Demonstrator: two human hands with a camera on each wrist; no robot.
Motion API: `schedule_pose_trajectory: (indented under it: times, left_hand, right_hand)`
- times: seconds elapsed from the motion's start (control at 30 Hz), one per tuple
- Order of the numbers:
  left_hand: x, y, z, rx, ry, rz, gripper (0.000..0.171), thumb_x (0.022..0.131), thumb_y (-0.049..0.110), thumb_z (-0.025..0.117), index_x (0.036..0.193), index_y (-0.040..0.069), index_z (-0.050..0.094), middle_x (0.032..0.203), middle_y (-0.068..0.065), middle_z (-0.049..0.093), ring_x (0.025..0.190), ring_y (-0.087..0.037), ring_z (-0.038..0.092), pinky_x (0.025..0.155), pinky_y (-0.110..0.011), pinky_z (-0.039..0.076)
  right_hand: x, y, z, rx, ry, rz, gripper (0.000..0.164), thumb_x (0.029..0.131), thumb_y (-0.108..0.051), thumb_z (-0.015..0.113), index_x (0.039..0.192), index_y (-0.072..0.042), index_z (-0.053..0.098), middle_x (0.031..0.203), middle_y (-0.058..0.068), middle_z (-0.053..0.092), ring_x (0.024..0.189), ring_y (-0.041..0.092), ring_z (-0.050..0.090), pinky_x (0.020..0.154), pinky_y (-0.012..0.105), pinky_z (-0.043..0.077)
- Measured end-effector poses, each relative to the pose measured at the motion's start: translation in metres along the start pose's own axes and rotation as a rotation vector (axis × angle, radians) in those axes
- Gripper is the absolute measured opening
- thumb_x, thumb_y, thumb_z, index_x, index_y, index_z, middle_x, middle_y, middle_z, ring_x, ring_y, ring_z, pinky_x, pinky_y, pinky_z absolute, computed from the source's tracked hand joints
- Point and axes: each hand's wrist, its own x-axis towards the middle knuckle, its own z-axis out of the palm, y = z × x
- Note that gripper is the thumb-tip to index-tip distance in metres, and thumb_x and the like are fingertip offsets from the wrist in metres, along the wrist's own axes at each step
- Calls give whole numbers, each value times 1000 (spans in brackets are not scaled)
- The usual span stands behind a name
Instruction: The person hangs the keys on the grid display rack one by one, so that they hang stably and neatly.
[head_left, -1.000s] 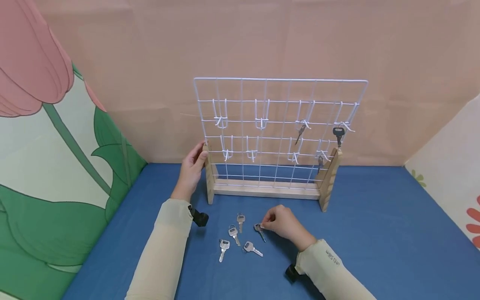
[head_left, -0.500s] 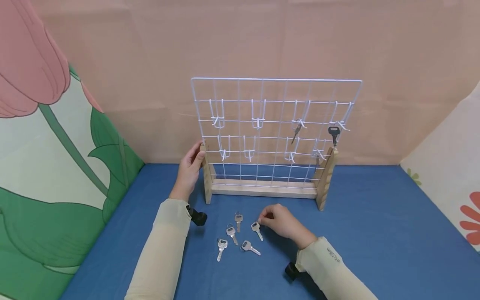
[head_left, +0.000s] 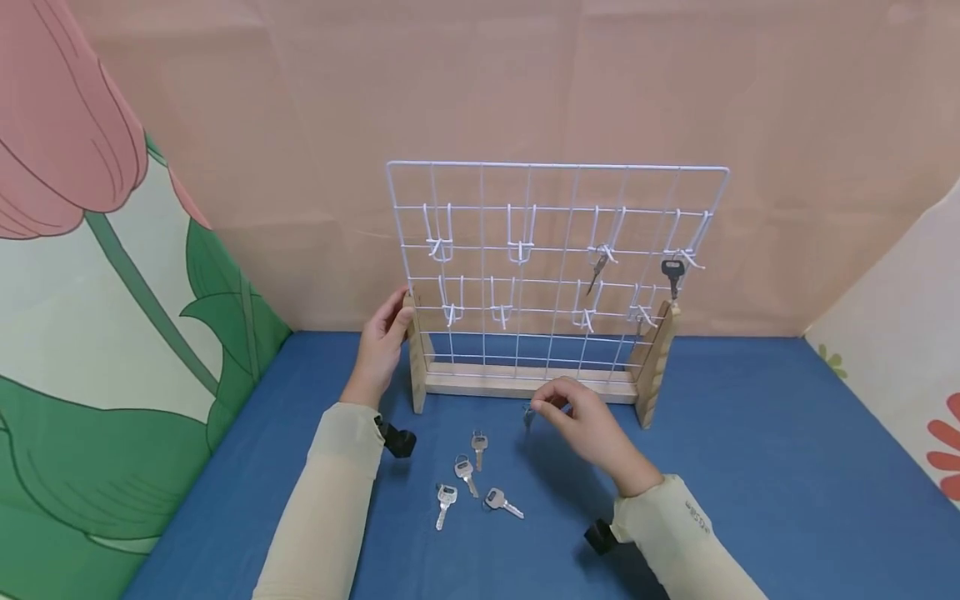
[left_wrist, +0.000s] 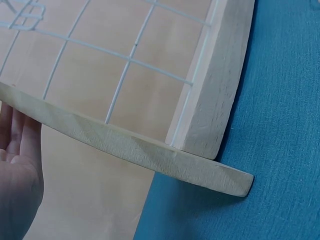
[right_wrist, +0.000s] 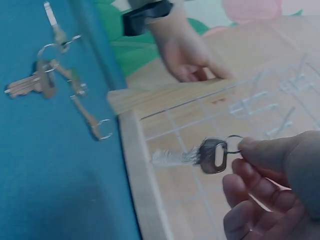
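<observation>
A white wire key rack (head_left: 528,382) with a wooden stand and several hooks is upright on the blue cloth. My left hand (head_left: 378,346) grips the top of its left wooden side post (left_wrist: 125,143), thumb in front. My right hand (right_wrist: 265,187) pinches a small metal ring between thumb and forefinger, and a key (right_wrist: 213,156) with a dark-looking head hangs from it. In the head view this hand is raised just in front of the rack's lower bar, with the key mostly small and blurred. Several silver keys with rings, such as one key (head_left: 446,504), lie on the cloth between my forearms.
A black-headed key (head_left: 672,271) hangs on the upper right hook, another key (head_left: 598,271) on the hook to its left. Behind the rack rises a tan backdrop (head_left: 300,125). A flower-patterned panel (head_left: 135,333) borders the left, a white one (head_left: 900,333) the right.
My right hand has lifted a key by its ring off the cloth and moved up and slightly right, toward the rack. My left hand keeps its grip on the post.
</observation>
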Motion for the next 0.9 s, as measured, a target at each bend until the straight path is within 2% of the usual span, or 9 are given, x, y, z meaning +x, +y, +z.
schedule_pose_trajectory:
  times: [0.23, 0.3, 0.47, 0.63, 0.73, 0.87, 0.9]
  left_hand:
    - [2, -2, 0, 8, 6, 18, 56, 104, 37, 52, 157, 26, 40, 159, -2, 39, 143, -24, 41, 115, -42, 38]
    - [2, -2, 0, 8, 8, 18, 56, 104, 37, 53, 157, 26, 40, 159, -3, 40, 143, -25, 42, 115, -42, 38]
    - [1, 0, 0, 12, 12, 24, 56, 104, 37, 53, 157, 25, 41, 158, -4, 40, 142, -26, 43, 115, -43, 38]
    - [0, 2, 0, 10, 9, 1, 55, 104, 35, 52, 157, 25, 39, 159, -3, 39, 142, -24, 42, 116, -42, 37]
    - [0, 2, 0, 0, 5, -8, 55, 105, 34, 52, 157, 25, 39, 160, -2, 39, 143, -24, 41, 116, -42, 37]
    - [1, 1, 0, -11, 4, -1, 55, 105, 33, 52, 157, 24, 39, 160, -3, 39, 143, -24, 41, 116, -42, 37]
    - [1, 1, 0, -16, 5, 1, 54, 105, 33, 52, 157, 24, 40, 159, -3, 39, 143, -24, 41, 116, -42, 36]
  right_hand:
    - [2, -6, -20, 284, 177, 81, 16, 102, -14, 64, 104, 1, 68, 89, 19, 64, 75, 31, 58, 61, 26, 52]
    - [2, -7, -25, 343, 236, 98, 20, 102, -15, 63, 105, 4, 67, 90, 17, 65, 73, 28, 58, 62, 25, 53]
    - [4, -5, -35, 413, 356, 92, 23, 103, -16, 63, 107, 6, 64, 88, 3, 66, 73, 17, 58, 66, 22, 55]
    - [2, -5, -43, 598, 369, 72, 19, 103, -17, 61, 108, 1, 62, 91, 3, 63, 81, 15, 57, 69, 20, 54]
    - [0, -6, -45, 699, 352, 58, 22, 104, -17, 60, 111, 4, 59, 94, 5, 63, 84, 15, 57, 72, 20, 54]
    - [2, -7, -45, 737, 341, 33, 19, 104, -14, 58, 111, 4, 58, 94, 4, 62, 85, 15, 57, 73, 20, 55]
    - [3, -8, -45, 747, 343, 29, 15, 104, -14, 58, 109, 0, 59, 94, 4, 62, 84, 14, 58, 73, 20, 55]
